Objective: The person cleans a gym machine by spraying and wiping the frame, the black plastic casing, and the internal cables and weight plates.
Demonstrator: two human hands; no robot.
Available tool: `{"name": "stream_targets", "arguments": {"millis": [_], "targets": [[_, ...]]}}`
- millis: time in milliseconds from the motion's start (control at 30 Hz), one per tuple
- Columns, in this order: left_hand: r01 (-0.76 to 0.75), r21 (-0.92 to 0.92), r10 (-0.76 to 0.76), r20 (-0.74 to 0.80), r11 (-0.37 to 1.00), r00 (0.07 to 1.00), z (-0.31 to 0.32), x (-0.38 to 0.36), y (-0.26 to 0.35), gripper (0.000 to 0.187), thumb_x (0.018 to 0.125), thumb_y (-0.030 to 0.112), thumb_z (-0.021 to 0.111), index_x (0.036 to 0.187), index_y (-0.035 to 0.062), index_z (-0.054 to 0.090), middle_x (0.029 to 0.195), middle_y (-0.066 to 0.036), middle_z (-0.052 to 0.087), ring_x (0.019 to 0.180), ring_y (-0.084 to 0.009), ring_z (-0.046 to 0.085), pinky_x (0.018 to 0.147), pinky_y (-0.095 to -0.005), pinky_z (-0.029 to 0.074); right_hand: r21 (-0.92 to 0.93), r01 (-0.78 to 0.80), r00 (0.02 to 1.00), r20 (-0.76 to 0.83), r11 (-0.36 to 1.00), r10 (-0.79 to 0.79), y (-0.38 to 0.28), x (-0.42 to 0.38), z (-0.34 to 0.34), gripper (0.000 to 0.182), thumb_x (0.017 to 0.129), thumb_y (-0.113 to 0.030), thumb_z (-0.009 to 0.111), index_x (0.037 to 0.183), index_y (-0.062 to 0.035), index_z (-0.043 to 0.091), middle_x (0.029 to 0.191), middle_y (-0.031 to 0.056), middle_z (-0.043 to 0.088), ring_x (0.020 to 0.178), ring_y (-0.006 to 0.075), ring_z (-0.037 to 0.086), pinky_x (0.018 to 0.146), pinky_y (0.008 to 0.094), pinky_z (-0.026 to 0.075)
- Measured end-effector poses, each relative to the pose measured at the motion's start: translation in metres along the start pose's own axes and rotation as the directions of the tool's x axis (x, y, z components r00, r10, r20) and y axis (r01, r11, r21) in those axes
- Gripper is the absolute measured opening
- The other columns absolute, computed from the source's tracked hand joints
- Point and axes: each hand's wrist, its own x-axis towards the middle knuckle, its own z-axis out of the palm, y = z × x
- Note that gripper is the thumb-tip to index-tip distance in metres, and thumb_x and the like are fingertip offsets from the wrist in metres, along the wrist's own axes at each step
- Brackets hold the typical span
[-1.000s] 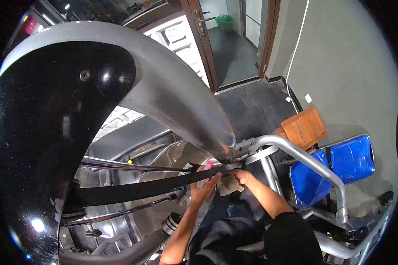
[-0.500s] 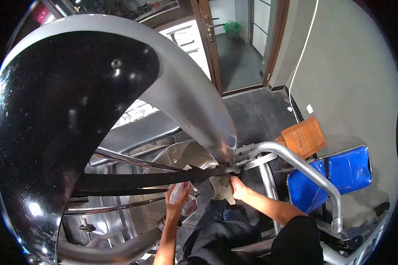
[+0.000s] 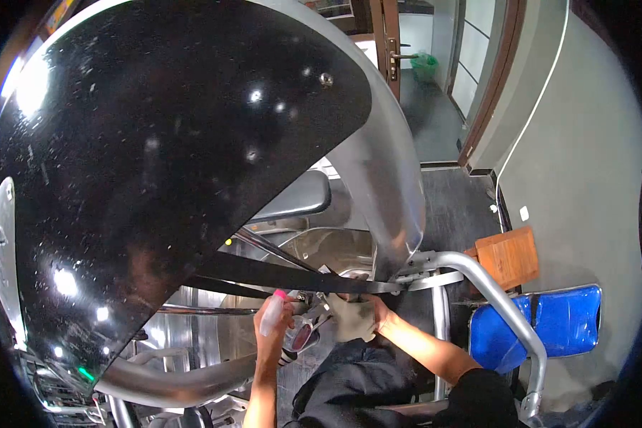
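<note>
My left hand [image 3: 284, 322] is closed around a small translucent bottle [image 3: 269, 318] with a pink top, held tilted below the black belt [image 3: 285, 276]. In my right hand [image 3: 384, 318] is a grey-green cloth [image 3: 351, 320], gripped by its right side, with part of the fingers hidden behind it. The cloth hangs at the lower edge of the belt, near the foot of a thick grey curved frame [image 3: 396, 185]. Between the two hands, a metal part with a reddish oval [image 3: 302, 337] shows beside the bottle.
A large glossy black panel [image 3: 157, 143] fills the upper left, close to my head. To the right run a silver tube frame [image 3: 496, 299], a blue folding chair [image 3: 567, 321] and a wooden stool [image 3: 508, 258]. An open doorway [image 3: 435, 107] lies beyond.
My view has shifted, so the black panel covers more of it and the room sits further right. The cloth shows wider, and the bottle's pink top now points up.
</note>
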Motion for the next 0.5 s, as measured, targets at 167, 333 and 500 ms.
{"name": "stream_targets", "arguments": {"millis": [167,333,500], "targets": [[-0.130,-0.039,0.131,0.004,0.991,0.991,-0.010,0.000,0.019,0.023,0.091,0.018,0.062,0.104,-0.0013,0.064,0.085,-0.003,0.062,0.066,-0.0090,0.055,0.059,-0.0239,0.044,-0.302,-0.018,0.999,-0.040,0.953,0.006,-0.015,0.007,0.005,0.032,0.099,-0.012,0.045,0.127,-0.0012,0.055,0.121,0.0122,0.063,0.105,0.0221,0.064,0.095,0.0366,0.052],[-0.211,0.008,0.211,-0.018,0.977,0.977,-0.008,-0.008,0.045,0.022,0.090,0.017,0.062,0.102,-0.0011,0.065,0.083,-0.004,0.062,0.064,-0.0097,0.055,0.059,-0.0248,0.044,0.428,-0.193,0.979,0.140,0.883,0.146,0.005,0.024,0.091,0.013,0.097,-0.023,0.051,0.096,-0.0112,0.056,0.087,0.0017,0.055,0.081,0.0202,0.059,0.073,0.0333,0.050],[-0.183,0.053,0.187,-0.068,0.982,0.980,-0.006,-0.018,0.062,0.019,0.086,0.011,0.060,0.100,-0.0013,0.065,0.081,-0.003,0.060,0.064,-0.0095,0.055,0.059,-0.0245,0.044,0.163,-0.247,0.845,0.518,0.955,0.130,0.027,0.079,0.119,0.023,0.099,-0.018,0.046,0.118,-0.0050,0.049,0.113,0.0099,0.057,0.108,0.0206,0.058,0.096,0.0331,0.048]]}}
